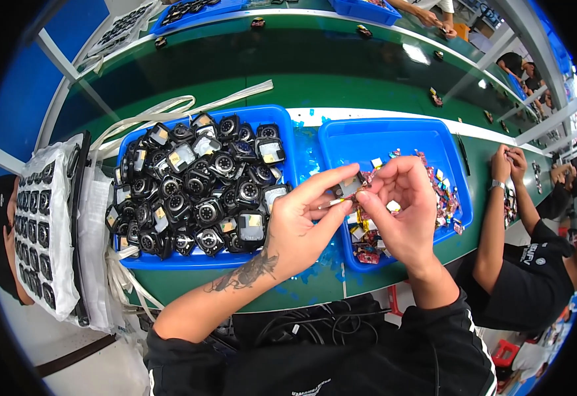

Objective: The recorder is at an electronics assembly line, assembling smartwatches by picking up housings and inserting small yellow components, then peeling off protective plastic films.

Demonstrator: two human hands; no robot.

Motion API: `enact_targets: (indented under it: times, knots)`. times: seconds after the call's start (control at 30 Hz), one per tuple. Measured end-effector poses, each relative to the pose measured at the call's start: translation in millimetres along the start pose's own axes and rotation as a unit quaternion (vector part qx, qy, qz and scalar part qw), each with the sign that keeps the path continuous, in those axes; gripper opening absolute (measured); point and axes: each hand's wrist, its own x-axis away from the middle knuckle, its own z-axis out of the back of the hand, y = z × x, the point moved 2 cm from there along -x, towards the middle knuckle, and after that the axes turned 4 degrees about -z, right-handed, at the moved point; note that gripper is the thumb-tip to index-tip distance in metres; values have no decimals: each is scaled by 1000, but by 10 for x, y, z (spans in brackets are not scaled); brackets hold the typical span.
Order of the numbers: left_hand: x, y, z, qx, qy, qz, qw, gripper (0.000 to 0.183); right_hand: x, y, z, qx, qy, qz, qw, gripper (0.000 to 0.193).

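Observation:
Both my hands meet above the gap between two blue trays. My left hand point(305, 221) is closed round a small dark, squarish piece that looks like a smartwatch body point(346, 187); a thin whitish strip point(333, 204) shows by its thumb. Against that piece, my right hand point(404, 201) pinches with thumb and forefinger, and what lies between these fingertips is mostly hidden. Left of my hands, the blue tray point(291, 142) is heaped with black smartwatch bodies point(209, 212). Under my right hand, another blue tray point(384, 127) holds small reddish circuit pieces point(367, 255) with white and yellow bits.
A rack of watch parts point(41, 231) in white liners stands at far left, beside pale straps point(169, 109). Blue scraps point(309, 158) litter the green bench between the trays. Beyond runs a dark green conveyor point(315, 66) with scattered small parts. Co-workers' hands point(509, 162) work at right.

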Motion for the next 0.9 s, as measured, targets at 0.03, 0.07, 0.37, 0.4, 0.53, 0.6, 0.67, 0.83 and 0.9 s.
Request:
enact_targets:
  times: [0.03, 0.07, 0.37, 0.4, 0.53, 0.6, 0.67, 0.83, 0.9]
  knots:
    - [0, -1, -9, 11, 4, -2, 1000, 44, -11, -15, -11, 1, 1, 0, 1000, 32]
    - [3, 15, -22, 12, 3, -3, 1000, 44, -29, -42, -42, 13, 4, 1, 1000, 34]
    - [0, -23, -30, 50, 145, 3, 988, 61, -346, -27, -45, 64, -120, -21, 991, 36]
    - [23, -27, -28, -30, 142, 9, 989, 70, -581, -19, -1, 13, -155, -67, 986, 38]
    - [206, 151, -283, -434, -137, -446, 770, 51, -1798, 277, 52, 70, -85, -103, 989, 45]
    - [304, 110, -459, -415, -228, -557, 683, 40, -2126, 873, 71, 186, -20, -88, 978, 48]
    - [390, 32, -435, -414, -255, -546, 682, 37, -2328, 1171, -8, 275, -1, -102, 956, 52]
    - [318, 151, -264, -371, -234, -482, 758, 31, -2232, 1102, 7, 389, 7, -95, 916, 47]
    - [341, 355, -199, -269, -191, -421, 845, 30, -2192, 1029, 57, 376, 94, 0, 922, 27]
